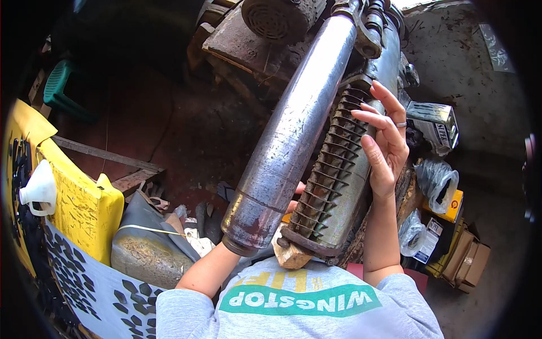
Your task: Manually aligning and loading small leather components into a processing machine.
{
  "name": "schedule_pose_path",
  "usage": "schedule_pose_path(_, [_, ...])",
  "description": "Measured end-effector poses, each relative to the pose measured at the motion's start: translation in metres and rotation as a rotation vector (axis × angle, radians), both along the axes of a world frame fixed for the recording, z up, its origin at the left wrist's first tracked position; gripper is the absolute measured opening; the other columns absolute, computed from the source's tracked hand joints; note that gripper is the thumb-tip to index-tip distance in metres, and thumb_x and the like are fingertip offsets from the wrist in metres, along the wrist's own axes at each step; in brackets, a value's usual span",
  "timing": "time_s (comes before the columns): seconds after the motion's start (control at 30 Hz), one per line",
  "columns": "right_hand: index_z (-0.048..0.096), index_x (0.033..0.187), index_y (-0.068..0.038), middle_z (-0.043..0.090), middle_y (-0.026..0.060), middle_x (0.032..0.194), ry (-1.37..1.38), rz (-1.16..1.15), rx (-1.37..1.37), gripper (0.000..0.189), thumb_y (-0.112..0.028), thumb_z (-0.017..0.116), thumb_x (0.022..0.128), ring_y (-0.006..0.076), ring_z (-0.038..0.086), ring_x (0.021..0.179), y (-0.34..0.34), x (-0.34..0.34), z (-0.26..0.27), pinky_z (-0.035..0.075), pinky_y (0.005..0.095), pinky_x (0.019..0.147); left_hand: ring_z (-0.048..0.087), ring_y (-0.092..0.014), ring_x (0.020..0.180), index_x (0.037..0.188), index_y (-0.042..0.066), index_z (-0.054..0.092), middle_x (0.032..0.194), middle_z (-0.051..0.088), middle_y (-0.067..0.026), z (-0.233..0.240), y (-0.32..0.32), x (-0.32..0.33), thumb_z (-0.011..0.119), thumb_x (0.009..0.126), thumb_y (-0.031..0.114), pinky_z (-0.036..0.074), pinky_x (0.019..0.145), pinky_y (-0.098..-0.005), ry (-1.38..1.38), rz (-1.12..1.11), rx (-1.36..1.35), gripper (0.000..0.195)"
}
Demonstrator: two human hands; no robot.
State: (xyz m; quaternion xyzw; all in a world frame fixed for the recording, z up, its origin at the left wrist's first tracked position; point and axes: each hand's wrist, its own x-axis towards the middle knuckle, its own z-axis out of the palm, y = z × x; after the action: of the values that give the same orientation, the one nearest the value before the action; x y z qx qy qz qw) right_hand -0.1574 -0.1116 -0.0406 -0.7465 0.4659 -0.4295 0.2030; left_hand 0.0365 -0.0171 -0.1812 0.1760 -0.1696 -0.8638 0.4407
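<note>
Before me a smooth steel cylinder point(292, 118) runs steeply up and away, with dark scuffs on its near end. Alongside it lies a finely textured metal roller point(355, 186), fronted by a row of thin metal blades or fins point(326, 173). Over this roller my right hand point(386, 144) is raised with fingers apart, holding nothing; a ring is on one finger. Whether it touches the metal, I cannot tell. My left hand point(296, 195) is behind the cylinder, with only some fingers showing in the gap between cylinder and roller. Its grip is hidden.
A wooden block point(292, 250) sits by the roller's near end. An electric motor point(279, 19) stands at the top. Yellow material point(80, 199), a white plastic funnel-like piece point(40, 188) and a grey sheet with dark cut pieces point(80, 275) lie left. Cardboard boxes point(468, 258) and a tin can point(436, 125) stand right.
</note>
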Motion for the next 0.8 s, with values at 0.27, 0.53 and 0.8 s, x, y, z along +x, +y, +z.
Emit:
schedule_pose_path(0.27, [0.071, 0.105, -0.001, 0.044, 0.0204, 0.138, 0.047, 0.007, -0.026, 0.030, -0.018, 0.063, 0.082, 0.0288, 0.043, 0.129, -0.001, -0.002, -0.001, 0.041, 0.0409, 0.101, 0.054, -0.025, 0.113, 0.090, 0.007, 0.076, 0.117, 0.057, -0.0138, 0.029, -0.003, 0.011, 0.070, 0.070, -0.008, 0.039, 0.100, -0.0368, -0.199, 0.025, -0.152, 0.025])
schedule_pose_path(0.53, [0.071, 0.103, 0.000, 0.044, 0.0213, 0.138, 0.054, 0.020, -0.033, 0.027, -0.016, 0.063, 0.083, 0.0280, 0.047, 0.124, -0.001, 0.000, 0.000, 0.041, 0.0406, 0.101, 0.053, -0.025, 0.107, 0.089, 0.005, 0.073, 0.111, 0.059, -0.0119, 0.007, -0.006, 0.016, 0.069, 0.071, -0.008, 0.040, 0.097, -0.0377, -0.246, -0.001, -0.337, 0.023])
schedule_pose_path(0.8, [0.072, 0.102, 0.000, 0.044, 0.0209, 0.138, 0.017, 0.038, -0.025, 0.027, -0.017, 0.063, 0.082, 0.0267, 0.046, 0.125, -0.002, -0.003, 0.000, 0.040, 0.0406, 0.101, 0.054, -0.022, 0.097, 0.082, 0.002, 0.065, 0.092, 0.062, -0.0052, 0.018, -0.018, 0.008, 0.069, 0.070, -0.008, 0.043, 0.089, -0.0356, -0.316, 0.126, -0.482, 0.015])
